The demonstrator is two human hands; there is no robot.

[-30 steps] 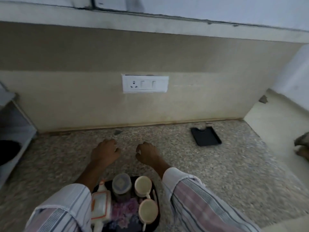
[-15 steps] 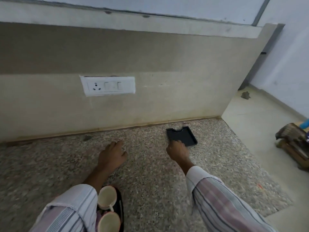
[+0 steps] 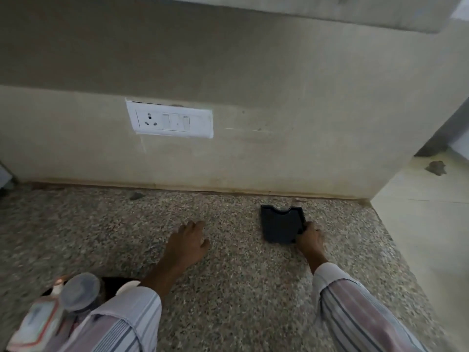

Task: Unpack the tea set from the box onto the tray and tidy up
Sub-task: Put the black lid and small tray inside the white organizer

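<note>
Speckled granite counter [image 3: 241, 295] fills my view, and I place everything else from it. At its near left corner sits the tray [image 3: 111, 283], mostly hidden, carrying a grey-lidded jar [image 3: 80, 292] and a white pot [image 3: 38, 323]. Towards its back right lies a black plastic insert [image 3: 281, 226]. My right hand [image 3: 310, 240] has its fingers pinched on the insert's near right corner; my left hand [image 3: 186, 247] rests loosely spread and empty. I judge the insert light, stiff, slightly slick; an edge pinch suits it.

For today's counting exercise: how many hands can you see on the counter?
2. The left hand rests mid-counter; the right hand grips the black tray's near corner.
</note>
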